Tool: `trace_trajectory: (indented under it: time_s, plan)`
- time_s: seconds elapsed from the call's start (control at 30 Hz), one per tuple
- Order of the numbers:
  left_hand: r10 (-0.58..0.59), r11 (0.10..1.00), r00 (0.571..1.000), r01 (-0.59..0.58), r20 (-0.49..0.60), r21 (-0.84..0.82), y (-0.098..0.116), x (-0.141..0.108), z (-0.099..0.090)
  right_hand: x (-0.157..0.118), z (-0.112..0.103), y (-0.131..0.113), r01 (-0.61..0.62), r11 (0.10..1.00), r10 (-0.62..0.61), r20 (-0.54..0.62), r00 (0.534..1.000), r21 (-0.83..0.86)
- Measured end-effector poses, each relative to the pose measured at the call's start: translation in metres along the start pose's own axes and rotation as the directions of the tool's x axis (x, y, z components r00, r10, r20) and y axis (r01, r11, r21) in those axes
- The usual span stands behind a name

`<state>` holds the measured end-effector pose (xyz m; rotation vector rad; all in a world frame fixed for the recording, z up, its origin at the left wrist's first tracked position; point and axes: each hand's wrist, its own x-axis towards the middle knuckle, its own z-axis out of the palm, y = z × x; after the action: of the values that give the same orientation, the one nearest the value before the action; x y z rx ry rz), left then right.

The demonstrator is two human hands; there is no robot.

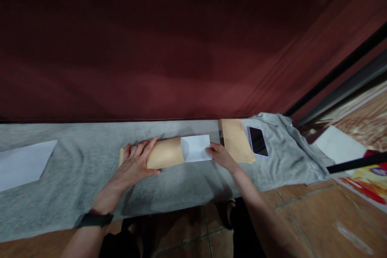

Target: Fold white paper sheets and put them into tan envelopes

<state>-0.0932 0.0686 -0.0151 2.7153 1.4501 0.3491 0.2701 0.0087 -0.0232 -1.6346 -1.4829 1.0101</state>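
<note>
A tan paper envelope (166, 153) lies lengthwise in front of me on a grey cloth. My left hand (136, 161) grips its left part, thumb along the near edge and fingers over the far edge. From the envelope's right end sticks out a white sheet of paper (196, 148), seemingly folded; its left part is hidden inside. At the sheet's right edge, my right hand (219, 155) pinches it between thumb and fingers. Just beyond that hand, several more tan envelopes (237, 139) lie stacked.
The grey cloth (90, 137) covers a long narrow surface against a dark red hanging cloth (181, 68). White paper sheets (26, 163) lie at the left. A phone (258, 142) rests right of the stack. Dark bars (347, 165) and a colourful printed package (371, 181) are at the far right.
</note>
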Motion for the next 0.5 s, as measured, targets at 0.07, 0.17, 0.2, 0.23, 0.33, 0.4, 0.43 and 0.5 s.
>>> trace_trajectory:
  time_s: [0.07,0.17,0.2,0.23,0.33,0.4,0.43,0.5]
  plan:
    - [0.035,0.999,0.999,-0.035,-0.039,-0.002,0.006,0.003,-0.002,0.0,0.008,-0.003,-0.009,0.991,0.006,0.024,1.0,0.131]
    - [0.07,0.998,0.996,-0.07,-0.055,-0.002,0.017,0.007,-0.002,0.002,0.022,-0.007,-0.032,0.96,0.025,0.026,0.999,0.277]
    - [0.075,0.997,0.996,-0.076,-0.05,-0.006,0.021,0.009,-0.002,0.003,0.028,-0.007,-0.044,0.952,0.041,0.016,0.999,0.304]
    - [0.078,0.997,0.996,-0.078,-0.042,-0.013,0.024,0.01,-0.001,0.004,0.033,-0.008,-0.052,0.947,0.053,0.006,0.999,0.318]
    - [0.077,0.996,0.996,-0.078,-0.035,-0.042,0.032,0.014,0.002,0.004,0.046,-0.009,-0.065,0.952,0.072,-0.012,0.997,0.3]
    - [0.087,0.995,0.995,-0.089,-0.047,-0.052,0.036,0.015,0.004,0.003,0.052,-0.011,-0.08,0.965,0.084,-0.006,0.996,0.252]
    - [0.096,0.994,0.994,-0.099,-0.055,-0.052,0.037,0.016,0.005,0.003,0.054,-0.012,-0.085,0.973,0.087,0.001,0.996,0.213]
    - [0.114,0.992,0.991,-0.117,-0.067,-0.044,0.038,0.017,0.007,0.003,0.054,-0.015,-0.057,0.992,0.057,0.005,0.998,0.108]
